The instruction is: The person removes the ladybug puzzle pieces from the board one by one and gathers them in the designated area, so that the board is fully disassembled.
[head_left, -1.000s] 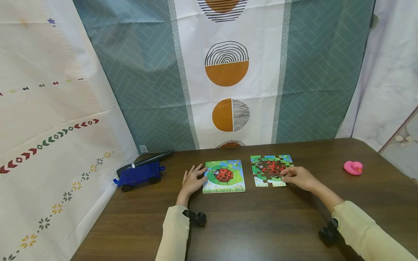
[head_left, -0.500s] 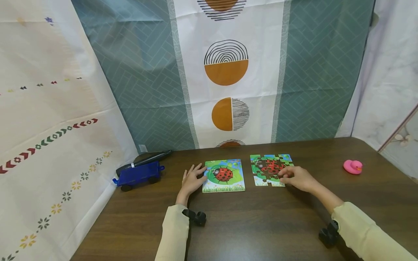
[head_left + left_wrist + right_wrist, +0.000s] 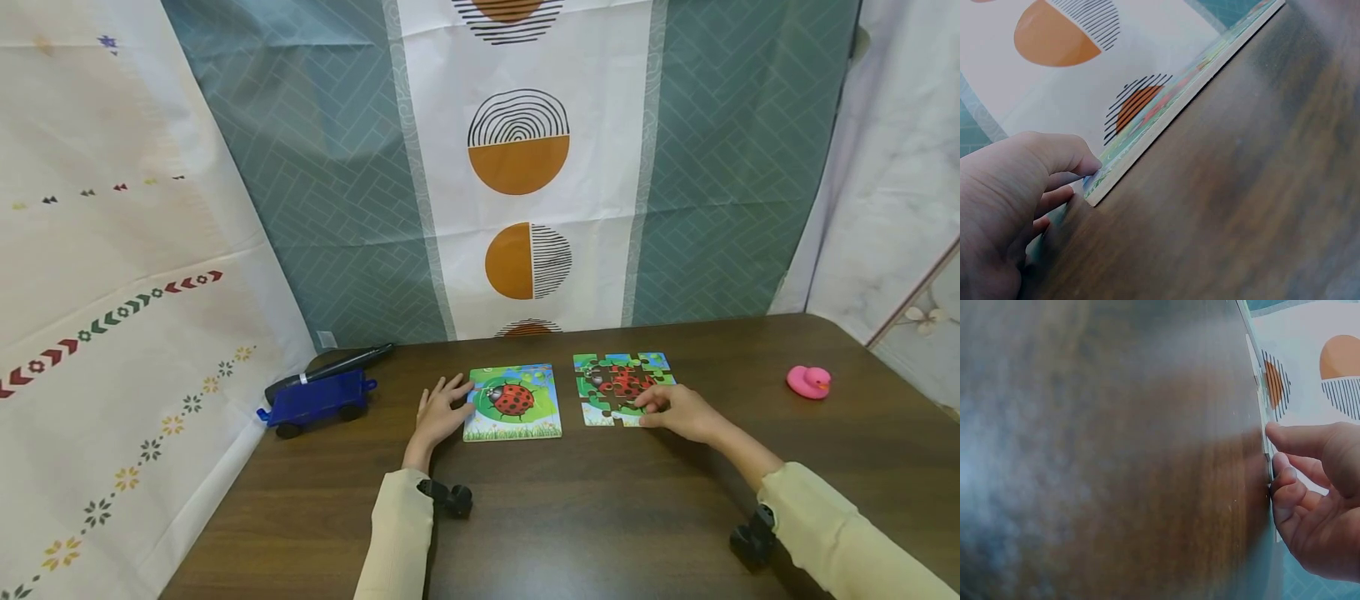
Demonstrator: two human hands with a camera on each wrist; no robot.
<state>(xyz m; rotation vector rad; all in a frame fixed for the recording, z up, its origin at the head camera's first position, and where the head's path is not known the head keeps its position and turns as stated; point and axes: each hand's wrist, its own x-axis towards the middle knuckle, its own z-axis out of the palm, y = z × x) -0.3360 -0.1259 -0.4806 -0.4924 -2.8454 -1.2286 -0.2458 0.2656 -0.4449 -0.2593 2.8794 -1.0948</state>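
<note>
A square ladybug picture board lies flat on the table. My left hand rests at its left edge with relaxed fingers; in the left wrist view the thumb touches the board's near corner. To the right lies a ladybug jigsaw of several interlocking pieces, with dark gaps between some of them. My right hand is at its lower right, with thumb and curled forefinger at a bottom-row jigsaw piece. The hand covers the lower right part. In the right wrist view the pieces show only edge-on.
A blue toy wagon stands at the left, with a black pen-like object behind it. A pink rubber duck sits at the far right. Patterned cloth hangs behind the brown table.
My right hand has shifted slightly left along the jigsaw's bottom edge, and the bottom-row gap looks narrower. The left hand stays on the board's edge.
</note>
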